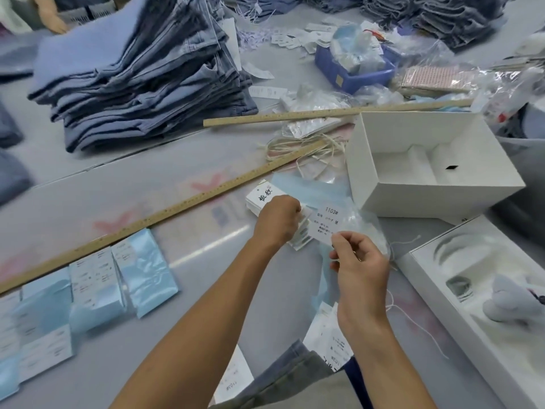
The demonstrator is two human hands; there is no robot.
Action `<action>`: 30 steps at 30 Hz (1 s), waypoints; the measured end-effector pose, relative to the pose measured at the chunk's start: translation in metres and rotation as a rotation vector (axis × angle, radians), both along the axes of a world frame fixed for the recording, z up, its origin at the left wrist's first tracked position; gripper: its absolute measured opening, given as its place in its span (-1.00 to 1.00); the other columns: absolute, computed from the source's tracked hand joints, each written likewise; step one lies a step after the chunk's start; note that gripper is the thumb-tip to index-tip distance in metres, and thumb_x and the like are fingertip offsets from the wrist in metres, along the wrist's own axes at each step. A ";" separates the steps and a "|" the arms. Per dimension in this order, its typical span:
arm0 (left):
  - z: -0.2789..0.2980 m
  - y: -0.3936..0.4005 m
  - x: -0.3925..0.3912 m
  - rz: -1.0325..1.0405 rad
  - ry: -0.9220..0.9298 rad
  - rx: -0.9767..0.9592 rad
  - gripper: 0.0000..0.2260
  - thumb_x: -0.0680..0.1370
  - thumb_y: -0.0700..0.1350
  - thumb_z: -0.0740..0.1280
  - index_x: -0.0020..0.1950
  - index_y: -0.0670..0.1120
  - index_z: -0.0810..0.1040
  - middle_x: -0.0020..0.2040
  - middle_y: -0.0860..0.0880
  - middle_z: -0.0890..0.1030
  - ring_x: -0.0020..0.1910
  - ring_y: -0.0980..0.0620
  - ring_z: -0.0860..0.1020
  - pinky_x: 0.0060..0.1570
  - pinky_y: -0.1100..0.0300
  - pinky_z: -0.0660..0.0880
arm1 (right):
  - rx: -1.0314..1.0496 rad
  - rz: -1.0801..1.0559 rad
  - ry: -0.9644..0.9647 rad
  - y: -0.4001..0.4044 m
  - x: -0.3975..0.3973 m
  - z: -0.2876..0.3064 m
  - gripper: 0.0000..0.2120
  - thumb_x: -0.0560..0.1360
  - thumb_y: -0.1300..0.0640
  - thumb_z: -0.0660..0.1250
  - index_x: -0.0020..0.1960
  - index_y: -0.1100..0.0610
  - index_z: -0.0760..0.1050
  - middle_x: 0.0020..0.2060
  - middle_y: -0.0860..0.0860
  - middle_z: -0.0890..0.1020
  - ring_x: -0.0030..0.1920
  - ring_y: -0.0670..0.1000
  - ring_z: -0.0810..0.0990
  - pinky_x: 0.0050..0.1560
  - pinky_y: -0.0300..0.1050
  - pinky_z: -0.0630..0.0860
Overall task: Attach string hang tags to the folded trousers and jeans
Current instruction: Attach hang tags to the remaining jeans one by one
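Both hands (277, 219) (358, 261) on white hang tags (324, 222)

A stack of folded jeans (141, 78) sits at the far left of the table (188, 290). Two long rulers (165, 214) run across the middle. Packets (97, 287) lie in a row along the near left edge. An open box (427, 163) stands to the right, with loose string (306, 149) just left of it and a tray (354, 72) behind. Hang tags (262, 196) lie in front of the string.
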State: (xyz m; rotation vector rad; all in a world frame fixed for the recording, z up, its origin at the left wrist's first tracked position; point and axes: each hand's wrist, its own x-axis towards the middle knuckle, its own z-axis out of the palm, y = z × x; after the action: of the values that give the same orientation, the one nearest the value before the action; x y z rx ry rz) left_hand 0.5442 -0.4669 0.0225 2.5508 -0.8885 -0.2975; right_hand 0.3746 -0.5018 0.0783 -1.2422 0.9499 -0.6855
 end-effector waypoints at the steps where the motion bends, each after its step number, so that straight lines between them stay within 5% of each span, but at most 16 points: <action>1: 0.002 0.002 -0.002 0.015 -0.041 -0.024 -0.81 0.64 -0.13 0.29 -0.04 -0.14 0.68 -0.03 -0.08 0.62 0.00 -0.10 0.56 -0.11 0.00 0.51 | 0.001 0.002 0.001 0.000 0.000 0.000 -0.88 0.56 0.23 0.40 -0.15 0.10 0.62 -0.37 -0.16 0.62 -0.35 -0.18 0.52 -0.28 -0.37 0.50; 5: 0.017 0.019 -0.010 0.136 -0.349 -0.052 -0.79 0.64 -0.09 0.23 -0.06 -0.06 0.65 -0.15 -0.05 0.64 -0.15 -0.11 0.56 -0.30 0.09 0.44 | 0.026 0.004 0.001 0.000 -0.001 -0.001 -0.86 0.57 0.20 0.41 -0.16 0.06 0.62 -0.35 -0.16 0.64 -0.35 -0.19 0.54 -0.27 -0.37 0.52; 8: 0.036 0.040 -0.012 0.257 -0.356 -0.128 -0.79 0.66 -0.05 0.22 0.00 -0.03 0.64 -0.24 -0.06 0.65 -0.26 -0.15 0.58 -0.31 0.05 0.51 | 0.043 0.017 0.015 0.001 -0.002 -0.001 -0.85 0.57 0.18 0.42 -0.17 0.03 0.63 -0.33 -0.15 0.65 -0.33 -0.19 0.56 -0.27 -0.37 0.52; 14: 0.067 0.104 -0.049 0.466 0.074 -0.684 -0.89 0.61 -0.05 0.41 0.06 -0.02 0.72 -0.17 0.07 0.73 -0.21 0.07 0.70 -0.19 0.04 0.67 | 0.060 0.030 0.008 0.005 -0.003 0.005 -0.86 0.58 0.17 0.41 -0.16 0.05 0.63 -0.25 -0.05 0.68 -0.32 -0.19 0.56 -0.26 -0.36 0.53; 19: 0.070 0.151 -0.090 0.773 0.514 -1.151 -0.95 0.53 -0.07 0.49 -0.10 -0.01 0.74 -0.15 -0.07 0.74 -0.14 -0.04 0.74 -0.26 0.12 0.67 | 0.304 0.196 -0.127 0.028 -0.003 0.027 -0.80 0.56 0.20 0.40 -0.20 0.02 0.68 -0.23 -0.01 0.70 -0.28 -0.12 0.59 -0.22 -0.24 0.61; 24: 0.062 0.158 -0.101 0.870 0.571 -1.204 -0.90 0.51 -0.22 0.51 -0.14 -0.02 0.73 -0.14 -0.08 0.73 -0.08 -0.11 0.71 -0.20 0.18 0.64 | 0.534 0.312 -0.193 0.054 -0.002 0.043 -0.81 0.51 0.22 0.44 -0.24 0.01 0.69 -0.18 0.05 0.69 -0.13 -0.01 0.59 -0.17 -0.09 0.64; 30: 0.062 0.146 -0.117 0.705 0.630 -1.186 -0.43 0.46 -0.27 0.55 0.35 0.21 0.54 -0.08 0.02 0.72 -0.03 -0.03 0.72 -0.13 0.21 0.64 | 0.559 0.325 -0.148 0.062 0.001 0.039 -0.92 0.49 0.20 0.46 -0.11 0.06 0.71 -0.01 0.11 0.74 0.08 0.08 0.69 -0.01 0.03 0.68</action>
State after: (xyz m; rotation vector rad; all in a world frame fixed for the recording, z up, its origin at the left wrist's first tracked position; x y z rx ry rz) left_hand 0.4271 -0.3213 0.0843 1.3537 0.1383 -0.2187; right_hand 0.3751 -0.4393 0.1177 -0.8070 0.7248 -0.2235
